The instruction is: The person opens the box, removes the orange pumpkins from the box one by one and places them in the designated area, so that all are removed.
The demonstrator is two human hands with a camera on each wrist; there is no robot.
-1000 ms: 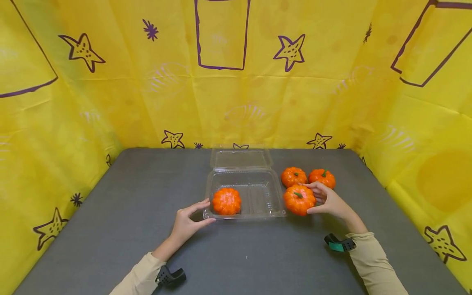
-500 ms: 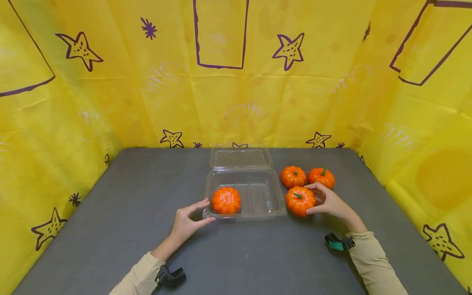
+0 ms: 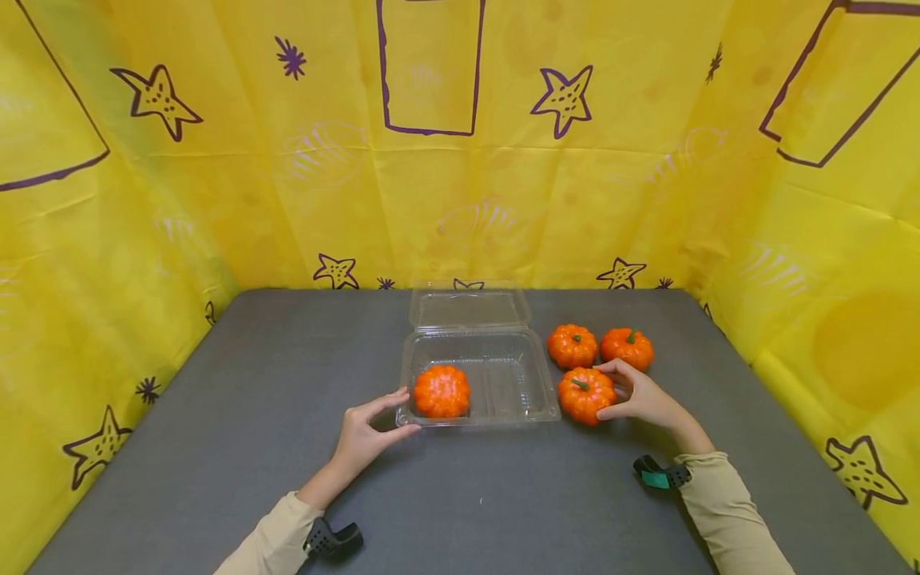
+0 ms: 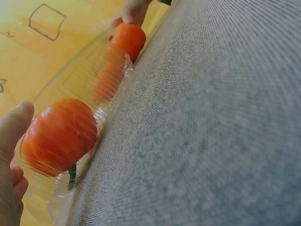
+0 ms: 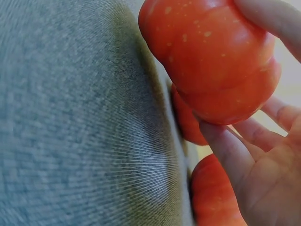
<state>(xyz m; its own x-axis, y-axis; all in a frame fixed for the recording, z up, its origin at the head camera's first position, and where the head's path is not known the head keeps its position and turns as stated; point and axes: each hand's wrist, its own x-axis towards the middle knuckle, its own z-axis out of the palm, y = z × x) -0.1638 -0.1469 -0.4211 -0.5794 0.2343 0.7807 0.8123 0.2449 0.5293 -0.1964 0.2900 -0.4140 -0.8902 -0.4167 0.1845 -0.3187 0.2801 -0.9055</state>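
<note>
A clear plastic clamshell container lies on the grey table, its lid folded back behind it. Inside, on the left, sits an orange toy pumpkin; in the left wrist view its green stem points down. My left hand holds the container's front left corner between thumb and fingers. Just right of the container, my right hand grips another pumpkin by its right side, stem upward. Seen from the right wrist, the thumb and fingers span this pumpkin.
Two more pumpkins stand behind the right hand, one nearer the container and one farther right. Yellow cloth with starfish drawings surrounds the table's back and sides. A black strap mount is on each wrist.
The pumpkin in my right hand has shifted slightly toward me and to the right, out from over the container's edge. My left hand has stayed at the corner.
</note>
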